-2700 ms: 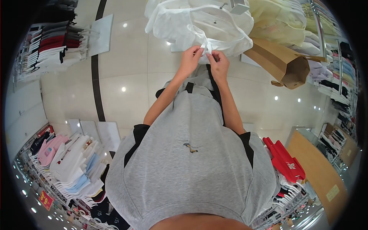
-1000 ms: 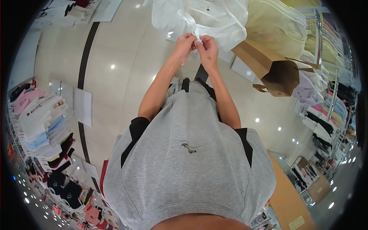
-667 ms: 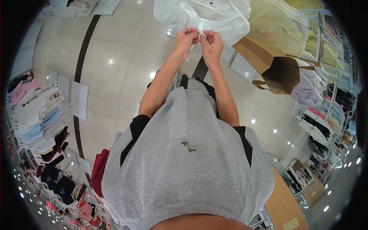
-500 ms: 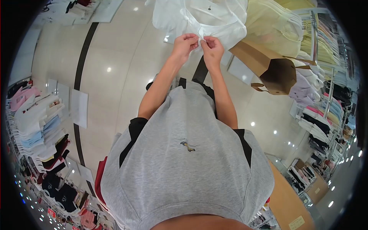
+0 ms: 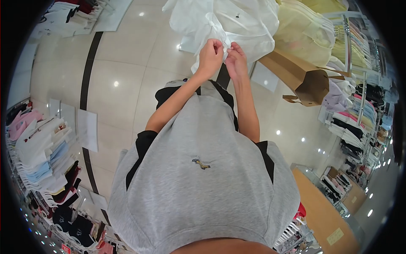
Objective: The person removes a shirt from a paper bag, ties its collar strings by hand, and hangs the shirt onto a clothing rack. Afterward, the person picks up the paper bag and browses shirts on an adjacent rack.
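Head view: left hand [image 5: 211,58] pinched the white blouse [image 5: 256,45] at its near edge, right hand [image 5: 237,60] clamped there too, paper bag [image 5: 289,69] nearby!

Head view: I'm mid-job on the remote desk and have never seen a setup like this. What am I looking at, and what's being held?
There is no machine here: a person works with two bare hands, and a head-worn camera looks forward and down. The big grey top is what the wearer has on. Past it, the left hand and right hand meet at the edge of a white garment. Their fingers touch the fabric, but how firmly either grips is too small to tell. No tabletop shows under the hands, just shiny tiled floor. To the right are pale yellow garments and an open brown paper bag.
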Demonstrator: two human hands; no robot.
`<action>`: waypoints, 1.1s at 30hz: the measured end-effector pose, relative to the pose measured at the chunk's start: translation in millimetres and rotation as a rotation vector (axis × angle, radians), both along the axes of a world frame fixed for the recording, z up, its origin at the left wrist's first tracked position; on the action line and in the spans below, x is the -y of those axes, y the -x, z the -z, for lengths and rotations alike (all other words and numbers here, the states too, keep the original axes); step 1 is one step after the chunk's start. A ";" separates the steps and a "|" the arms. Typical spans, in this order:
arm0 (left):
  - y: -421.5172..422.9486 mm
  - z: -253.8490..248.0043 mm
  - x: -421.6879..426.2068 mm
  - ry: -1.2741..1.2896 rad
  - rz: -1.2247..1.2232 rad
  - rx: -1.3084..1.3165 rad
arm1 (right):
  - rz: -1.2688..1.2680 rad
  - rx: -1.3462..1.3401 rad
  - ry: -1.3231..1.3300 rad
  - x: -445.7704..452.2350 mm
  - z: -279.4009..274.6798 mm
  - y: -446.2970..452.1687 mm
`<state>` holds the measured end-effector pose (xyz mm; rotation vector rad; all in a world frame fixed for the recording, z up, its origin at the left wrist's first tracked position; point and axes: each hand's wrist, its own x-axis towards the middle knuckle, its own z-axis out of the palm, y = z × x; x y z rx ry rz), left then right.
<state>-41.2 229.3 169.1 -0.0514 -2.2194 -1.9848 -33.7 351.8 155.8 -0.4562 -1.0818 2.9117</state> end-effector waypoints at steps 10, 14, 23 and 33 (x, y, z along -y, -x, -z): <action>13.4 8.5 23.4 -0.398 0.213 0.260 | 0.185 -0.036 -0.222 37.1 -15.0 -1.1; 16.4 15.9 24.4 -0.536 0.255 0.301 | 0.189 -0.028 -0.335 52.3 -9.1 -9.8; 26.4 32.1 34.2 -0.238 0.260 0.206 | 0.234 -0.216 -1.145 51.6 -1.7 -18.7; 33.7 42.1 39.1 -0.171 0.227 0.245 | 0.075 -0.393 -1.632 35.5 6.2 -7.7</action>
